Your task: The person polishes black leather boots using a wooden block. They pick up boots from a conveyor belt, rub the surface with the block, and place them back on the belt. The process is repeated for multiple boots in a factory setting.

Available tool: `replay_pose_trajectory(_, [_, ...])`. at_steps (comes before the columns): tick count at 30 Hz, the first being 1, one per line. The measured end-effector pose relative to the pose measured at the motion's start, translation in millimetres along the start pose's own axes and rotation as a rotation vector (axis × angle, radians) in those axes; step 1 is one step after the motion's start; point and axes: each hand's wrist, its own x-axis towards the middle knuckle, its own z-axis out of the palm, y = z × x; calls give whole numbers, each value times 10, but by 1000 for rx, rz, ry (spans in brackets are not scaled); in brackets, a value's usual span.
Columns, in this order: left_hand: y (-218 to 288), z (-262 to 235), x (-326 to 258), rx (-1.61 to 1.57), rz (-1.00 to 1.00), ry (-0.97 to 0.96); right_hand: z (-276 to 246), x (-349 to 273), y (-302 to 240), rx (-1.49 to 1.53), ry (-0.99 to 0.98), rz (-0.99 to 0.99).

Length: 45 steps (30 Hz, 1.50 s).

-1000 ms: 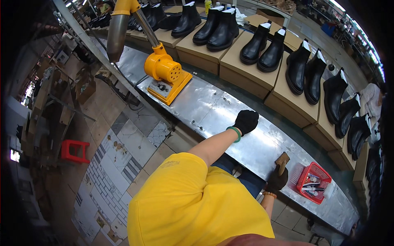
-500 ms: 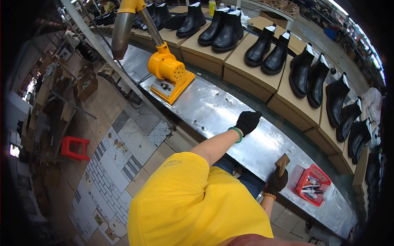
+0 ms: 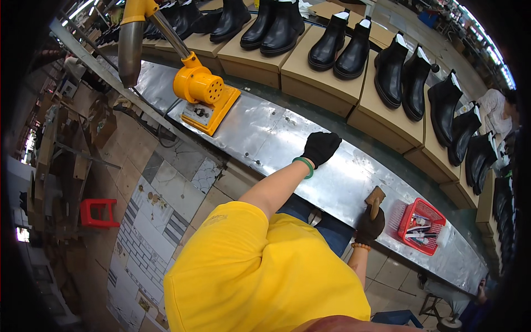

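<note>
My left hand (image 3: 322,149), in a black glove with a green bangle at the wrist, is over the shiny metal bench (image 3: 265,134) towards its far edge. Its fingers are curled in; whatever they may hold is hidden. My right hand (image 3: 369,226), also black-gloved, with a beaded bracelet, is at the bench's near edge. It is closed round the handle of a small brown brush-like tool (image 3: 376,194), whose broad end points away from me. Right of that hand stands a red plastic basket (image 3: 408,217) with tubes and pens in it.
Pairs of black ankle boots (image 3: 352,52) stand on cardboard boxes (image 3: 322,83) along the bench's far side. A yellow machine (image 3: 202,88) with a metal nozzle sits on the left of the bench. On the floor at left is a red stool (image 3: 99,213). Other people are near the right edge.
The view has shifted, so the bench, boots and machine sit further left and higher. My left hand looks more tightly curled; the right still grips the brush-like tool.
</note>
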Motion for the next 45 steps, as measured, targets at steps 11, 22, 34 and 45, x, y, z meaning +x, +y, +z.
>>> replay_pose_trajectory(11, [8, -26, 15, -14, -13, 6, -16, 26, -73, 7, -18, 42])
replay_pose_trajectory(22, [-7, -28, 21, 0, -38, -25, 15, 36, -45, -24, 12, -17])
replay_pose_trajectory(34, [-23, -17, 19, -12, -22, 6, 27, 18, -33, -58, 8, -26])
replay_pose_trajectory(45, [-43, -5, 10, -28, 11, 50, 60, -24, -1, -86, 29, -25])
